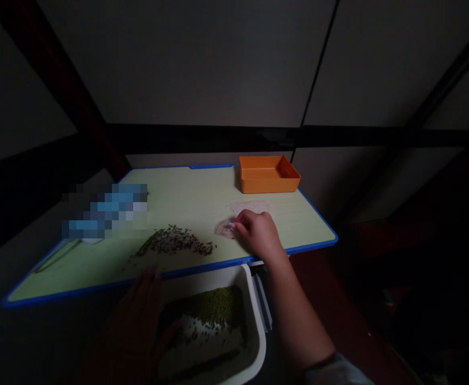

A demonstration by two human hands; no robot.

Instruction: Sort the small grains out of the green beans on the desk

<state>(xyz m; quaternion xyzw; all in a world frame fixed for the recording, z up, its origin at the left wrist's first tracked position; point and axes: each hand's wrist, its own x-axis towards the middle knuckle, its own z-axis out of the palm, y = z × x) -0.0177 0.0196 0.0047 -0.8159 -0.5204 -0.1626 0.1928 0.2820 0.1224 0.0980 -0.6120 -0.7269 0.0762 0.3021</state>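
Observation:
My right hand [258, 232] rests low over the right part of a pale yellow-green table top [170, 192] with a blue edge. Its thumb and forefinger are pinched together at a thin, see-through piece that looks like a small plastic bag [223, 229], lying flat. A small whitish bit shows at the fingertips. Left of it, small dark green grains [174, 240] lie in a loose spread. Deep in shadow, my left hand [138, 305] is at the left side of a white bin [258, 342], fingers stretched and thumb apart. Green grains [218, 305] lie inside that bin.
An orange open box [268, 183] stands at the back right corner of the table. At the left edge lies a blurred blue and white object [106, 211]. A pale panelled wall [202, 64] rises behind. Dark red floor [318, 299] shows at right.

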